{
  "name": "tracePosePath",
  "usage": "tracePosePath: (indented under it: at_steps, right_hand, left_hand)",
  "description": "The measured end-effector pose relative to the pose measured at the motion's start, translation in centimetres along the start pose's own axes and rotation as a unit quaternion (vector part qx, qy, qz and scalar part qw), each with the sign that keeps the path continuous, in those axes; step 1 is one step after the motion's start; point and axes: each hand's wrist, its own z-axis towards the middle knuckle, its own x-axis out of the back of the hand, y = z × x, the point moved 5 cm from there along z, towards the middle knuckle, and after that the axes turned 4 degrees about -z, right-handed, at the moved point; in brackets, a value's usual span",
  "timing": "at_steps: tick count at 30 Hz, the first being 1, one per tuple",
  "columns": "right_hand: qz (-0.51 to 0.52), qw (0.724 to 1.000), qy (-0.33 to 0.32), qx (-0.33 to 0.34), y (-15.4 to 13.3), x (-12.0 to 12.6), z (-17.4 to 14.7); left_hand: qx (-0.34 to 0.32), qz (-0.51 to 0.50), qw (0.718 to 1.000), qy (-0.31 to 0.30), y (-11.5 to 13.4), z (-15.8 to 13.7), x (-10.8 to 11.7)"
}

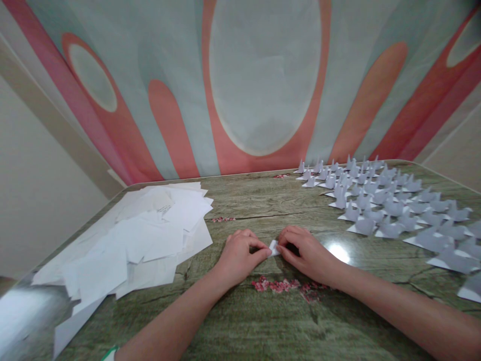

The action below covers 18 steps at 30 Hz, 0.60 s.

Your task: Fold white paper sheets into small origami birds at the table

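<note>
A small folded piece of white paper (274,248) lies at the middle of the table, between my two hands. My left hand (242,253) pinches its left side with thumb and forefinger. On the other side, my right hand (302,250) grips the paper's right edge, also in a pinch. Both hands rest low over the table top, and the fingertips hide part of the folds. Just nearer to me than the hands is a printed pink blossom pattern (276,285) on the table surface.
To the left spreads a loose pile of white paper sheets (146,235), some hanging near the edge. Rows of several folded paper birds (393,205) stand on the right. The wood-patterned table (248,200) meets a coral and grey-green patterned backdrop (266,75).
</note>
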Motion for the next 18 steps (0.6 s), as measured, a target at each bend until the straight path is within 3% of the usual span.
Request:
tracePosePath:
  at_steps: [18]
  right_hand:
    - [0.003, 1.000, -0.001, -0.020, 0.41, -0.43, 0.01]
  left_hand:
    - [0.002, 0.021, 1.000, 0.016, -0.37, 0.15, -0.33]
